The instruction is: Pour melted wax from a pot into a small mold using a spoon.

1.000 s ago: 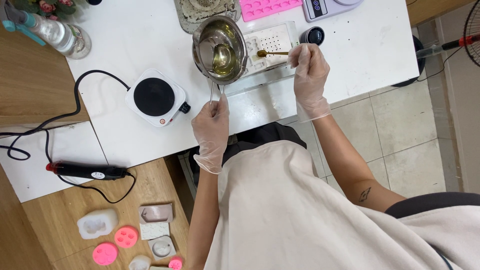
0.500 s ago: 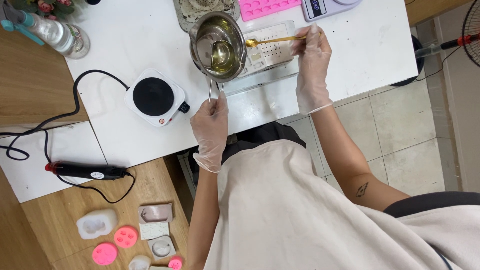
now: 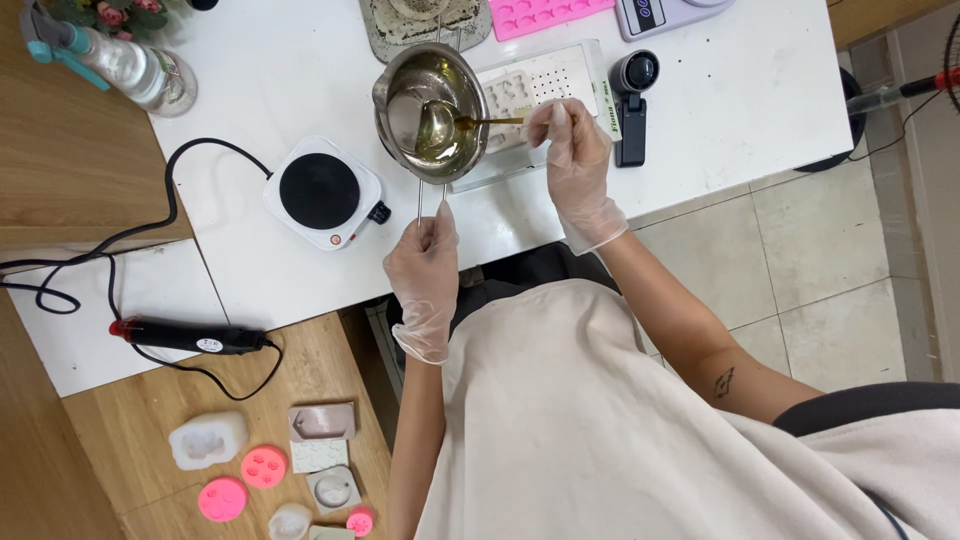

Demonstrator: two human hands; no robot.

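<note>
A small steel melting pot (image 3: 432, 112) with yellowish liquid stands on the white table (image 3: 720, 120). My gloved left hand (image 3: 425, 262) grips its thin wire handle (image 3: 432, 200) near the table's front edge. My gloved right hand (image 3: 570, 150) holds a gold spoon (image 3: 470, 123), whose bowl dips into the liquid in the pot. A white mould tray (image 3: 535, 95) lies right behind the spoon, beside the pot.
A white hot plate (image 3: 322, 192) with a black top sits left of the pot. A pink mould (image 3: 545, 15), a scale (image 3: 665, 12) and a black device (image 3: 632, 100) lie at the back. A spray bottle (image 3: 120, 65), a heat tool (image 3: 190, 338) and small moulds (image 3: 265, 465) lie left.
My right hand has moved left, carrying the spoon from over the white mould tray into the pot. My left hand stays on the pot handle.
</note>
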